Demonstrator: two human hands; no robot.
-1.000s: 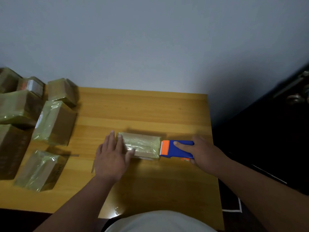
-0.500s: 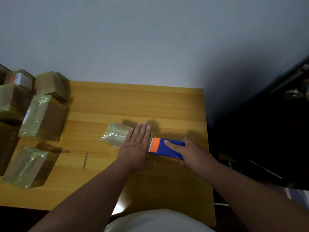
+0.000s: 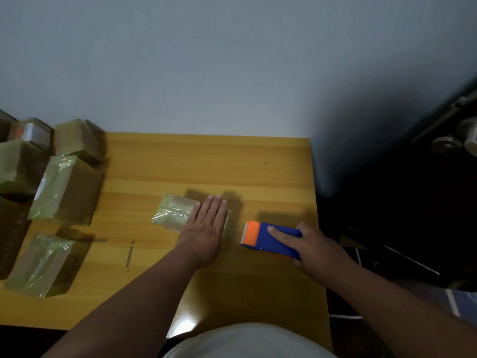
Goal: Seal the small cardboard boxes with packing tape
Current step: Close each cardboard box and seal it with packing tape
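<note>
A small cardboard box (image 3: 173, 212) covered in shiny tape lies in the middle of the wooden table (image 3: 206, 161). My left hand (image 3: 206, 226) rests flat on the box's right half, fingers straight and together, hiding that part. To the right, my right hand (image 3: 316, 245) grips a blue tape dispenser (image 3: 271, 239) with an orange cutter end, index finger laid along its top. The dispenser's cutter end sits a short gap away from the box, apart from it.
Several taped cardboard boxes (image 3: 65, 189) are stacked along the table's left side, one near the front left (image 3: 44, 264). A strip of tape (image 3: 129, 254) lies on the wood. The table's right edge borders a dark door with a metal knob (image 3: 447, 143).
My left hand slid from the box's left end across to its right half. The dispenser, held in my right hand, pulled away from the box to the right.
</note>
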